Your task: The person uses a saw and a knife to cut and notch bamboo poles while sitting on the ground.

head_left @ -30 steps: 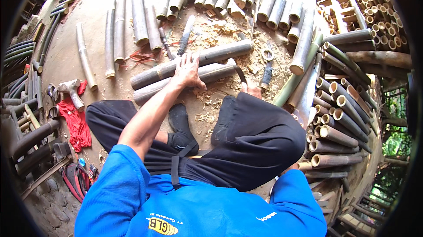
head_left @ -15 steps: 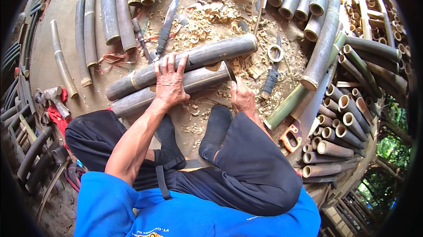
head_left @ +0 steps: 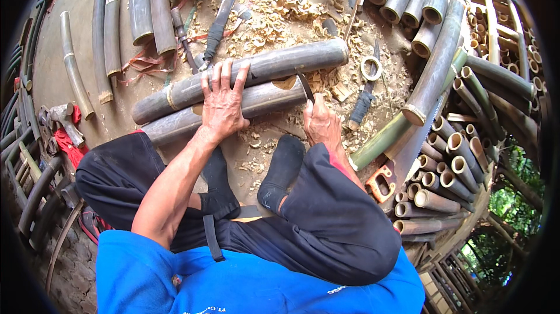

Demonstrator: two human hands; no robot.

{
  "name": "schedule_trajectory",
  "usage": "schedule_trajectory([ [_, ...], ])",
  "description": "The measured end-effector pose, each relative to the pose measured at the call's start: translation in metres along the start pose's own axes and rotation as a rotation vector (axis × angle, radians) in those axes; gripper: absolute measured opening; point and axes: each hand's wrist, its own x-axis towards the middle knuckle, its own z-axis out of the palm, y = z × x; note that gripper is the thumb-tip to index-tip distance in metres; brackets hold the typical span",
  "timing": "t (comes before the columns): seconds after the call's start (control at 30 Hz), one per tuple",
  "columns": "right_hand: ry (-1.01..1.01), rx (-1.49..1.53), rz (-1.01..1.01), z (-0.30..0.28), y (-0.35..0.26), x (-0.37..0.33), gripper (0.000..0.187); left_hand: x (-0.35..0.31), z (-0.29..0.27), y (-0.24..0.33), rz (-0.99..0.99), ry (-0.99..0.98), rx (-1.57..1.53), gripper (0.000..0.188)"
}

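Two dark bamboo tubes lie side by side across the ground before my feet. On the near bamboo tube (head_left: 262,101) my left hand (head_left: 223,104) rests flat, fingers spread and reaching onto the far bamboo tube (head_left: 280,62). The near tube has a pale curved notch cut at its right end. My right hand (head_left: 322,121) is closed around a knife (head_left: 304,87), whose handle is mostly hidden in the fist. Its dark blade points up and away, against the notched end of the near tube.
Wood shavings (head_left: 274,19) cover the ground beyond the tubes. A wrapped-handle knife (head_left: 216,37) lies at the far left, another wrapped-handle knife (head_left: 360,110) and a bamboo ring (head_left: 371,69) to the right. A handsaw (head_left: 382,182) leans by the green bamboo (head_left: 379,139); stacked bamboo pieces (head_left: 431,199) stand beyond.
The view has shifted slightly. My left hand stays on the tubes, and the knife blade remains at the notched end with its tip showing a little higher.
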Motion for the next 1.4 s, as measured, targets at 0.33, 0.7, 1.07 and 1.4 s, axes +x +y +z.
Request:
schedule_trajectory([
  [0.33, -0.138, -0.05, -0.008, -0.012, -0.001, -0.002, 0.018, -0.001, 0.002, 0.0, -0.029, 0.006, 0.011, 0.148],
  [0.7, -0.11, 0.112, -0.065, 0.024, -0.028, -0.02, 0.017, -0.001, 0.003, -0.003, -0.008, 0.033, -0.029, 0.143],
  [1.07, -0.183, -0.056, 0.006, 0.018, -0.046, -0.013, 0.017, -0.004, 0.001, -0.004, -0.01, 0.027, -0.014, 0.142],
  [1.4, -0.252, 0.089, 0.34, -0.024, -0.014, -0.025, 0.041, -0.001, 0.003, 0.003, -0.014, -0.01, 0.039, 0.144],
])
